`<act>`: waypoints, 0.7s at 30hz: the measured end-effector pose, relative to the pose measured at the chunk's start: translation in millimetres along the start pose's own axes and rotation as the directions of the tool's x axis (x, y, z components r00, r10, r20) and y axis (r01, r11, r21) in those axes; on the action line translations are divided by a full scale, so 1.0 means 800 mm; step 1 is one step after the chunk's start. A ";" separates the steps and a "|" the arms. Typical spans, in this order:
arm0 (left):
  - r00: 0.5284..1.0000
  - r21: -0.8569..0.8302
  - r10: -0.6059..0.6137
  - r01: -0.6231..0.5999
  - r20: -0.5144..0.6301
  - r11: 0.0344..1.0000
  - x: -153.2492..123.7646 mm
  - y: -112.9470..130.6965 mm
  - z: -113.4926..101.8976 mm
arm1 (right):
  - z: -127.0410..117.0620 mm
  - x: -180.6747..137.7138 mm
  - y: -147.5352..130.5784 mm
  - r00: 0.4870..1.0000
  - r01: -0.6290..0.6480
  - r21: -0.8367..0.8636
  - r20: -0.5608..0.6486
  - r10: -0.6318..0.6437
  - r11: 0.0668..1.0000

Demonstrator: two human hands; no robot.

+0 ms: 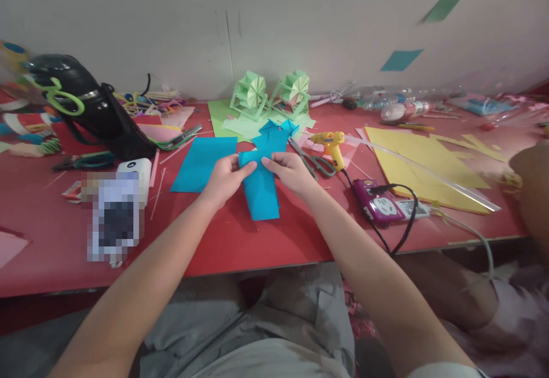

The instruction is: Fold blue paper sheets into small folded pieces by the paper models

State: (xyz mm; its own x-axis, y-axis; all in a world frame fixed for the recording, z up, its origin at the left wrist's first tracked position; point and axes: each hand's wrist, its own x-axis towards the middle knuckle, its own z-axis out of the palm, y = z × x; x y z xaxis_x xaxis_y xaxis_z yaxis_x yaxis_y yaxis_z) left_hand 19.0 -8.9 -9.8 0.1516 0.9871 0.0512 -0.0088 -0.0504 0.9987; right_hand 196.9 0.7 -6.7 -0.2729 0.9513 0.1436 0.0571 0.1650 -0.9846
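Both hands pinch the upper edge of a folded blue sheet of paper [262, 198], which hangs tilted toward me above the red table. My left hand [227, 179] has its thumb on the near face at the left corner, fingers behind. On the right side, my right hand [291, 173] grips the same edge with thumb and fingers. A flat blue sheet [201, 163] lies left of the hands. Just beyond them are folded blue paper pieces [277, 132]. Grey-handled scissors [319, 163] lie by my right hand, partly hidden.
Two green paper models [251, 95] stand at the back. To the right are a yellow glue gun [332, 146], a purple power strip [381, 203] with cables, and yellow sheets [420, 163]. A black bottle [98, 109], pliers [86, 162] and a pixelated object [115, 218] occupy the left. Another person sits at right.
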 end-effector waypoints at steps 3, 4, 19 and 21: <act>1.000 0.007 0.014 -0.014 0.003 1.000 0.000 -0.002 -0.001 | 0.001 0.000 -0.001 1.000 0.011 0.000 -0.012 -0.011 1.000; 1.000 0.009 0.018 -0.018 0.003 1.000 0.000 -0.002 -0.001 | 0.001 0.000 -0.001 1.000 0.013 0.002 -0.013 -0.013 1.000; 1.000 0.004 0.022 -0.022 0.012 1.000 0.000 0.001 -0.001 | -0.001 -0.001 -0.003 0.995 0.062 -0.011 -0.073 -0.062 0.998; 1.000 -0.002 0.016 -0.016 0.009 1.000 0.000 0.002 0.000 | -0.002 -0.001 -0.004 0.995 0.070 -0.012 -0.073 -0.071 0.997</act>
State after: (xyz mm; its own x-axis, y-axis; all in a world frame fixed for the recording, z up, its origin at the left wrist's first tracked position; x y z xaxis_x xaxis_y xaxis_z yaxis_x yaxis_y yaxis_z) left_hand 19.1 -9.3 -8.4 0.1599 0.9848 0.0672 -0.0128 -0.0660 0.9977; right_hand 198.1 0.0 -3.9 -0.2055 0.9537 0.2196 0.0492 0.2342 -0.9709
